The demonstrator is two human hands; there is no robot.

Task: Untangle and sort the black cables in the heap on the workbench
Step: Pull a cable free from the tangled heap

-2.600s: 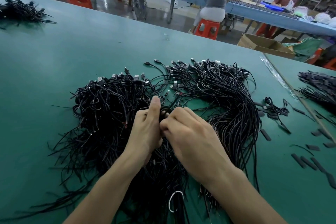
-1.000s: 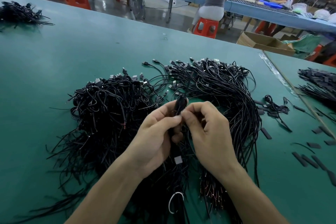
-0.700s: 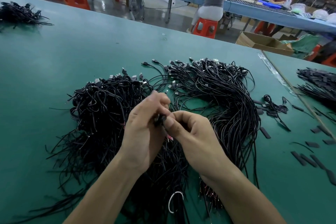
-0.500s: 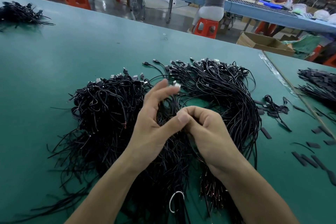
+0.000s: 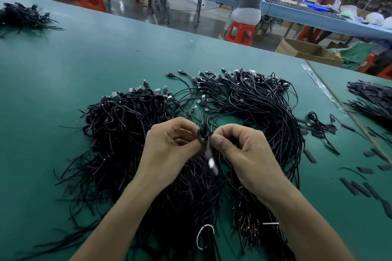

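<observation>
1. An open brown cardboard box (image 5: 307,52) is noted beyond the green workbench (image 5: 84,65); its contents cannot be told.
2. The heap of thin black cables (image 5: 118,133) is spread mid-bench, with the plug ends at the far edge.
3. One small coiled black cable (image 5: 204,133) is pinched above the heap by curled fingers of the left hand (image 5: 169,146) and right hand (image 5: 244,150); its silver plug (image 5: 212,163) hangs blurred.
</observation>
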